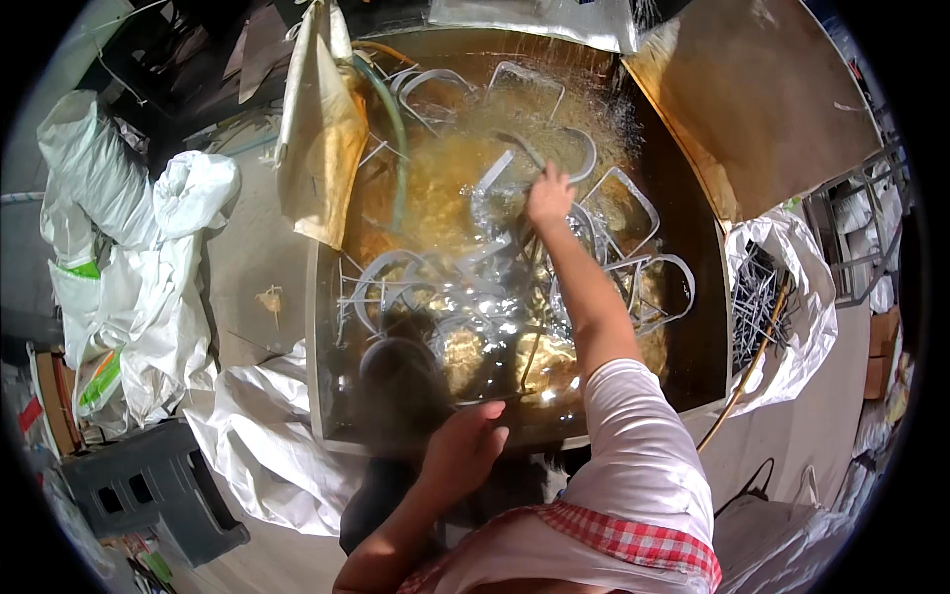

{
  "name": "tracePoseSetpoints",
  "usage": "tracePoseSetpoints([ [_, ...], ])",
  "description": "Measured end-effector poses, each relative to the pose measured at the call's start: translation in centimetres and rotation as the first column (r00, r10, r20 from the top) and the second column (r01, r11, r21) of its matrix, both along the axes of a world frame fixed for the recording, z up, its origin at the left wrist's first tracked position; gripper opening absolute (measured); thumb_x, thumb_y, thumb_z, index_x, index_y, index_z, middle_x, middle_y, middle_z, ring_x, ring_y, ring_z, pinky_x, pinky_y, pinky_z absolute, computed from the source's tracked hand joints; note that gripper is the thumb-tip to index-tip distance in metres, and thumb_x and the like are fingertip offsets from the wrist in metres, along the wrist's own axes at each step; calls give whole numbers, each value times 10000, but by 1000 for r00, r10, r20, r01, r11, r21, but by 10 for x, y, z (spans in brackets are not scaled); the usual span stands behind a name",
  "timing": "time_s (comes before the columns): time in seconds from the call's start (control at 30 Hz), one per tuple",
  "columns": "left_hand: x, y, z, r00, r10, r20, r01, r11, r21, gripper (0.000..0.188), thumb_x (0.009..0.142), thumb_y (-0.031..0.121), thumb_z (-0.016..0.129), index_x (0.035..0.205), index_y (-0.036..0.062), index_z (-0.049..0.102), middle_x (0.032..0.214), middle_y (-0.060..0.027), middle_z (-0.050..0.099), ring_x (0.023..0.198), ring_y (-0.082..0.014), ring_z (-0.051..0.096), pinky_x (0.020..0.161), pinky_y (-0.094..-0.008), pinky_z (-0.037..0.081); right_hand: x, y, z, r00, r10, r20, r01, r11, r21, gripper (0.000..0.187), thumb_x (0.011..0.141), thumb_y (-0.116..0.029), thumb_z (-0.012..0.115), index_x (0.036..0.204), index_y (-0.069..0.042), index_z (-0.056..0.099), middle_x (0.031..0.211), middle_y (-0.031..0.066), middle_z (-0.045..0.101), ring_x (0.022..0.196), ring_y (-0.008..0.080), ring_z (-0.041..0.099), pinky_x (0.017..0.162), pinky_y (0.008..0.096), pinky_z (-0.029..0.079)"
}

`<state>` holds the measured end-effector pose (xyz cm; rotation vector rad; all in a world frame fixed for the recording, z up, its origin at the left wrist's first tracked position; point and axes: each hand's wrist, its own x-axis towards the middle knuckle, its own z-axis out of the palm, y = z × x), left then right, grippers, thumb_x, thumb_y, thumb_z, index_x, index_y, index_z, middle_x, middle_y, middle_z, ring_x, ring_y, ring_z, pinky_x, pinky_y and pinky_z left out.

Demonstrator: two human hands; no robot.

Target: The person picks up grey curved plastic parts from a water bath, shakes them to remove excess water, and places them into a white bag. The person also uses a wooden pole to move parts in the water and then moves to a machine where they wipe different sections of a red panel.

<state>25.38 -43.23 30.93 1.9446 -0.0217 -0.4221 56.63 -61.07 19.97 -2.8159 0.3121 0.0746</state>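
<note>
Many bent metal frames (633, 213) lie tangled in the brownish water of the tank (322, 337), and the step in hand looks like fishing one out: the right hand (547, 195) reaches toward the tank's far edge, fingers closed on a frame there (glare hides the exact grip). The left hand (465, 436) rests loosely curled and empty at the near edge. Lifting would call for untangling first.

Large rectangular tank (322, 327) holds murky yellow-brown liquid (435, 188). Bent metal loop frames (633, 213) lie tangled in it. Green hose (396, 129) dips in at the far-left corner.
</note>
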Motion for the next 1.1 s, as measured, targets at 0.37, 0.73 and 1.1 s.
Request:
tracePoseSetpoints([
  [0.37, 10, 0, 6, 996, -66, 55, 65, 998, 27, 272, 788, 106, 573, 1046, 27, 538, 989, -155, 591, 911, -310, 581, 772, -351, 467, 63, 12, -71, 906, 307, 292, -341, 937, 72, 770, 718, -292, 657, 1349, -113, 254, 1368, 240, 268, 1212, 365, 363, 997, 407, 307],
  [0.73, 19, -6, 21, 997, 42, -70, -54, 982, -179, 206, 809, 114, 580, 999, 34, 570, 994, -126, 594, 910, -255, 582, 774, -343, 458, -59, 30, -19, 743, 628, -231, -618, 777, 120, 765, 781, -438, 571, 1384, -188, 173, 1195, 184, 513, 1155, 333, 444, 1002, 513, 228],
  [1.1, 1, -6, 141, 958, 92, 271, 286, -281, -916, 93, 818, 28, 528, 888, 10, 586, 918, -56, 570, 923, -172, 505, 800, -294, 394, -185, -60, -21, 877, 466, 116, -475, 805, 354, 327, 762, -160, 631, 1063, -49, 568, 1118, 143, 547, 1031, 326, 501, 889, 382, 391],
])
